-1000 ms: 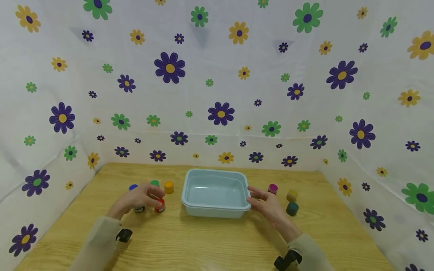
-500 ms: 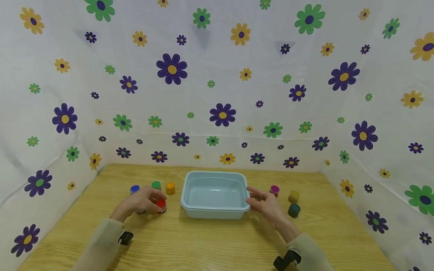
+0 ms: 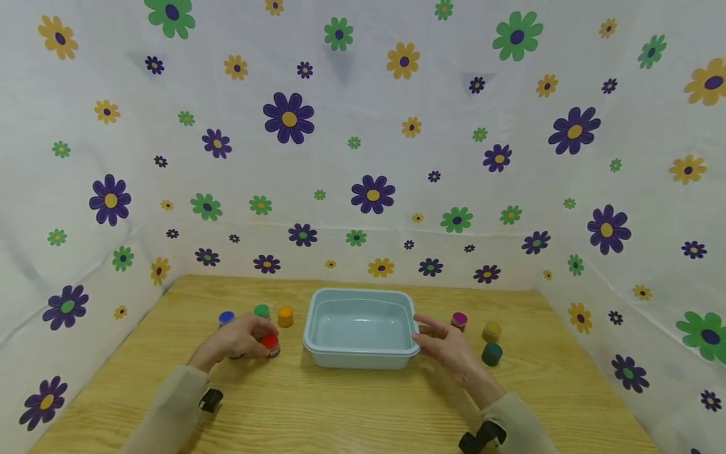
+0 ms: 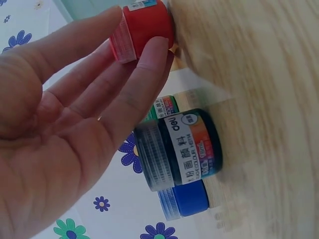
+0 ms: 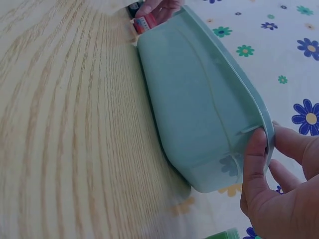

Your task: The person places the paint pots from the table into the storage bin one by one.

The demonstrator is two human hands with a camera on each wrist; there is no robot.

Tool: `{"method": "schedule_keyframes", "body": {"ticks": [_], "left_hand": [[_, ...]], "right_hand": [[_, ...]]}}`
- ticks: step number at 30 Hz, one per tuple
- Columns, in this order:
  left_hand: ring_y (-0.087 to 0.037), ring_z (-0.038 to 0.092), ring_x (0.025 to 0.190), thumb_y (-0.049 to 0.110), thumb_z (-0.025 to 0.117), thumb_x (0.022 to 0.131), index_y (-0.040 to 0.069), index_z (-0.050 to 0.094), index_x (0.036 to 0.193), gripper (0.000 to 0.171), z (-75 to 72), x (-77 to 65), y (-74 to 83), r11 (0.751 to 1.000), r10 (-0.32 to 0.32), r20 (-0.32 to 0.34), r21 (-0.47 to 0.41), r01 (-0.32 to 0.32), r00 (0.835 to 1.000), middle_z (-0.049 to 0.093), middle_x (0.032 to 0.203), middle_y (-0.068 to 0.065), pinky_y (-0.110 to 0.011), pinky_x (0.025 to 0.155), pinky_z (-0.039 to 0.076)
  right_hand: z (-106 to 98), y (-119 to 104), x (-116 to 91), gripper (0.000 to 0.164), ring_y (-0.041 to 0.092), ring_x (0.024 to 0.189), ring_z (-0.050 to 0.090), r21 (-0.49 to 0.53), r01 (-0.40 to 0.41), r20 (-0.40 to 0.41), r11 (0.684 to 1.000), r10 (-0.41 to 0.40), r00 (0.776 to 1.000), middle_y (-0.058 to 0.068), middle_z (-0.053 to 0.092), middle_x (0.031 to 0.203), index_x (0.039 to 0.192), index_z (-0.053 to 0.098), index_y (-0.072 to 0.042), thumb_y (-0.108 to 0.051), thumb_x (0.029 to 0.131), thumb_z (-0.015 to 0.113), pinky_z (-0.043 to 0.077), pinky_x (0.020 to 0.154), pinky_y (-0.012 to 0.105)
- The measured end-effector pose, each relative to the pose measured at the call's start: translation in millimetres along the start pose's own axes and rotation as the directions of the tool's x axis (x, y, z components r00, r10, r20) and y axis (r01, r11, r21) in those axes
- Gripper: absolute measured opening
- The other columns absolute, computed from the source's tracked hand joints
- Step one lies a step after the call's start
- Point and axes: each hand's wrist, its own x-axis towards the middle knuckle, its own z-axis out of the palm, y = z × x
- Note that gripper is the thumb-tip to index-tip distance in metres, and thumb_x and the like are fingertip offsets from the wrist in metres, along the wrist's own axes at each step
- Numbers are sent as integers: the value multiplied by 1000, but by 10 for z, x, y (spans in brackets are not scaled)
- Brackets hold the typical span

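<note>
My left hand [image 3: 235, 337] pinches a small red paint jar [image 3: 271, 345] between thumb and fingers, left of a pale blue plastic tub [image 3: 360, 359]. In the left wrist view, the thumb [image 4: 84, 37] lies against the clear ribbed part of the red jar. Beside that hand stands a dark paint jar [image 4: 199, 149] with a printed label, mostly covered by the hand in the head view. My right hand [image 3: 450, 356] holds the tub's right rim; the right wrist view shows thumb and fingers on either side of the rim [image 5: 266, 134]. The tub's visible inside holds nothing.
Blue [image 3: 226, 317], green [image 3: 262, 311] and orange [image 3: 285, 316] paint jars stand at the left. Magenta [image 3: 459, 320], yellow [image 3: 491, 331] and dark green [image 3: 492, 354] jars stand at the right. A light green jar [image 5: 227, 234] is near my right hand. Flowered cloth [image 3: 363, 157] surrounds the table.
My left hand has come down slightly and its thumb and fingers have closed on the red paint jar. The right hand stays at the tub's rim. The head view has shifted a little.
</note>
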Motion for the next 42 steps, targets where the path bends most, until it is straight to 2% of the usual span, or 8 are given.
{"method": "schedule_keyframes", "body": {"ticks": [6,13,17,22,27,30,36,42], "left_hand": [[-26,61,102,4,76,80,0,66,119,40,-22,-2,20,999,-27,-5,-43,27,1000,67,119,-15,-39,85,55],[-25,56,103,8,75,82,-1,65,120,40,-35,-6,27,994,-24,-29,-103,21,999,64,122,-16,-36,84,54],[-25,59,102,12,76,83,0,62,122,44,-40,-9,40,986,-35,-30,-162,29,999,61,124,-17,-36,82,56],[-24,62,99,12,75,84,-2,56,127,49,-44,2,52,954,-43,-14,-297,37,999,56,128,-23,-36,83,59],[-23,66,101,12,73,88,-6,49,133,54,-49,40,67,881,-39,-5,-473,32,999,52,132,-26,-44,93,56],[-22,66,102,12,74,87,-6,48,134,56,-41,72,94,847,-49,-19,-530,32,999,53,132,-26,-49,97,52],[-23,68,103,16,76,86,-4,49,136,59,-14,123,187,841,-80,-59,-540,36,995,53,133,-26,-48,97,53],[-24,69,103,20,78,84,-2,49,138,65,9,166,296,842,-78,-91,-539,16,993,55,130,-22,-50,101,49]], "right_hand": [[-28,37,-1,54,18,99,65,52,1,29,999,-2,1000,17,55,126,142,52,-7,-10,90,70,58,88,30],[-45,36,-16,56,17,100,66,97,8,56,995,-14,998,17,57,126,144,47,-4,-6,92,67,57,90,30],[-40,35,-21,55,16,100,66,109,-3,57,994,-4,998,16,57,126,144,46,-4,-5,93,65,57,90,29],[-38,44,-14,56,16,100,66,118,-15,48,993,10,999,14,58,124,144,47,-5,-6,92,66,57,90,29],[-34,50,-14,57,15,100,65,123,-19,35,992,15,999,13,59,123,144,47,-5,-7,92,68,57,89,28],[-34,52,-18,56,15,98,65,127,-22,31,992,18,999,11,60,120,144,47,-5,-6,92,67,57,88,27],[-36,56,-23,56,15,98,66,136,-28,46,990,22,999,12,61,121,146,45,-4,-5,93,65,57,88,27],[-34,43,-24,58,15,100,66,143,-29,50,989,22,999,16,59,127,146,44,-5,-6,93,65,58,88,27]]}}
